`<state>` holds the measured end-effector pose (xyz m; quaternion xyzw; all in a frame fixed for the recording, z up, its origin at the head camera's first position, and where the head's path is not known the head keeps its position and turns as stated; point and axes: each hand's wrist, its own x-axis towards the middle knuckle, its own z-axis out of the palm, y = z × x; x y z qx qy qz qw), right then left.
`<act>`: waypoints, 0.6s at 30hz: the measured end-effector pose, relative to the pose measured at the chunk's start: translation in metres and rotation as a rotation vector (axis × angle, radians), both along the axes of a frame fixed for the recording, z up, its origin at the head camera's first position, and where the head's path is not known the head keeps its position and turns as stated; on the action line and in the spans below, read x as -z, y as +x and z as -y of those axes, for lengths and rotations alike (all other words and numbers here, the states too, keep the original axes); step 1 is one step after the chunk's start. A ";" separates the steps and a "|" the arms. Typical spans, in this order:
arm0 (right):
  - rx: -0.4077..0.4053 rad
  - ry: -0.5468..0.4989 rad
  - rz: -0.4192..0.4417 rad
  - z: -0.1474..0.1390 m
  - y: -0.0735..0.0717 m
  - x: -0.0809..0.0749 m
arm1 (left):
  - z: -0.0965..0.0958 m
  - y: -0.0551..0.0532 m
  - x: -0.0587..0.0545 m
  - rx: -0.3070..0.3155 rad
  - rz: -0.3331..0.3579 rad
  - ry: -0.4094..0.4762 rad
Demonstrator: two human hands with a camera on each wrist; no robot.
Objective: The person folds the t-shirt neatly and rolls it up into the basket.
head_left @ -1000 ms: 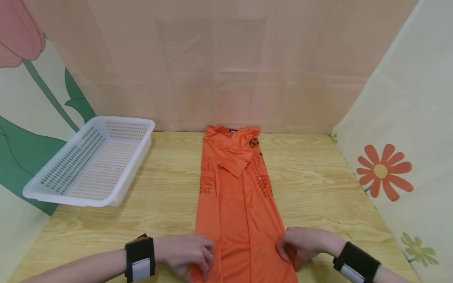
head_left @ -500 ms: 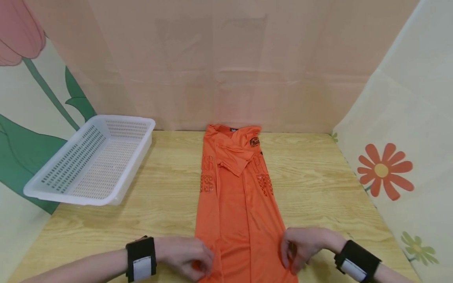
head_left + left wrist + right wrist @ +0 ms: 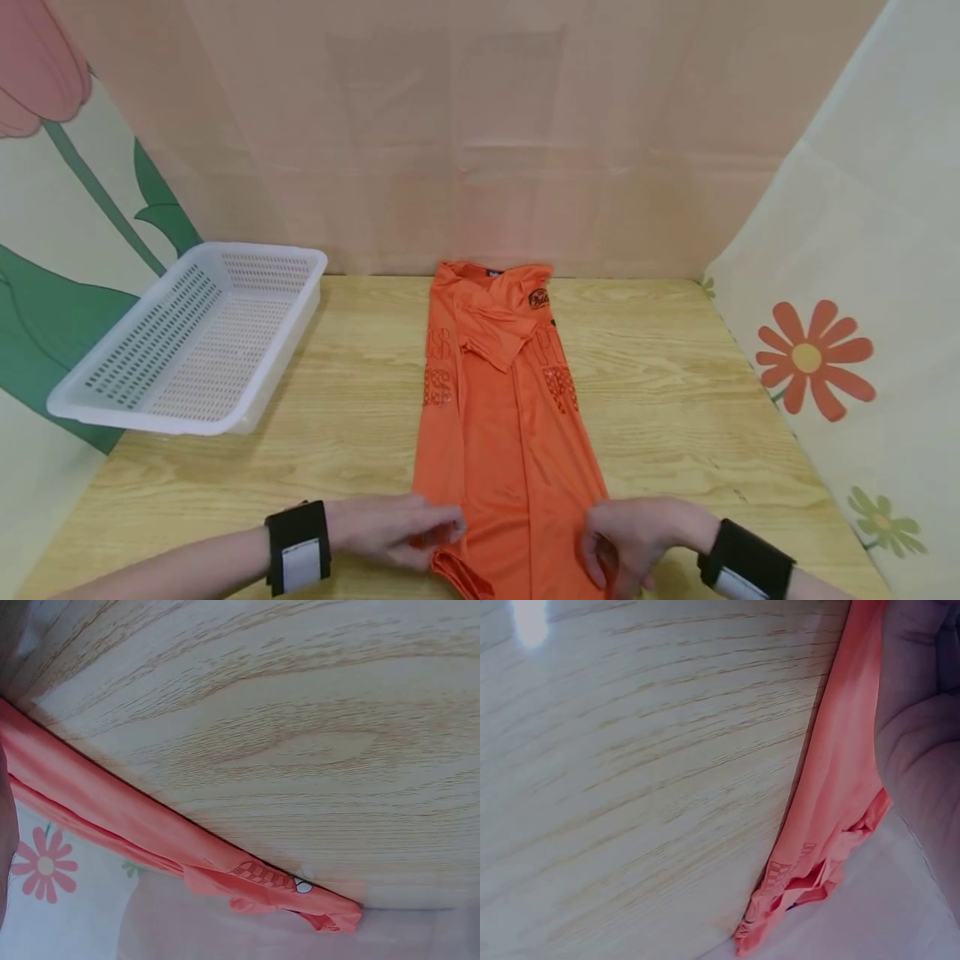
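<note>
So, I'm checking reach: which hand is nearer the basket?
Left: the left hand is by the left edge of the shirt, lower right of the basket in the head view. The right hand is farther right, at the shirt's other side.

The near left corner of the shirt (image 3: 491, 450) has risen into a curled fold (its edge now shows) at the left hand (image 3: 386, 531), whose fingertips have lifted; the right hand (image 3: 636, 537) has shifted slightly nearer the person.

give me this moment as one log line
orange garment: on table, sides folded inward; left hand: at its raised left edge; right hand: on its right side; white basket: left of garment
</note>
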<state>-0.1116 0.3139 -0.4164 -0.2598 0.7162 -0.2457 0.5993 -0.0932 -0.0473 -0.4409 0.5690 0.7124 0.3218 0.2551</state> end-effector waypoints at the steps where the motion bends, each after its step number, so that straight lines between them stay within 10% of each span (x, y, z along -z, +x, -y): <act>1: 0.012 0.004 0.019 0.000 0.000 0.000 | 0.000 0.000 0.001 -0.003 -0.015 0.006; 10: -0.029 -0.040 0.010 0.003 0.003 0.002 | -0.006 0.006 0.008 -0.101 -0.147 0.020; 18: -0.188 -0.323 -0.410 0.015 0.015 0.008 | -0.017 0.021 0.010 -0.391 -0.058 -0.095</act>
